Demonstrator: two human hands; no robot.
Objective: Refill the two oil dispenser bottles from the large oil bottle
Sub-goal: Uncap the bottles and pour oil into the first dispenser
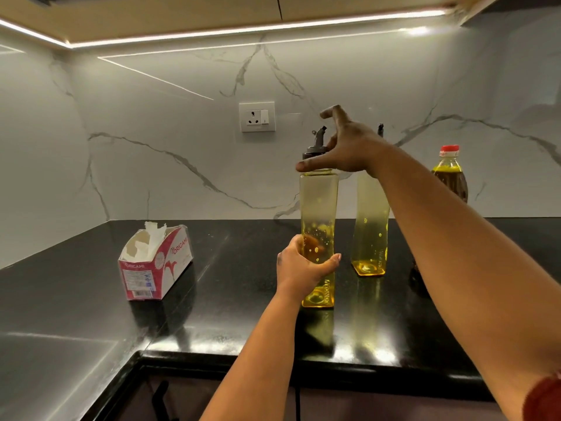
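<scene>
Two tall, clear yellow-tinted dispenser bottles stand on the black counter [243, 299], each with a little oil at the bottom. My left hand [300, 265] grips the nearer dispenser bottle [318, 205] around its lower body. My right hand [346, 147] reaches over from the right and pinches that bottle's dark spout cap [317, 145], thumb across the front of the neck and forefinger raised. The second dispenser bottle [371, 232] stands just behind to the right, its top partly hidden by my right wrist. The large oil bottle [449, 174] with a red cap stands further right against the wall.
A pink and white tissue box [158, 262] lies on the counter to the left. A wall socket [257, 117] sits on the marble backsplash behind the bottles. The counter's front edge [273, 357] runs below my arms, with a corner at the left.
</scene>
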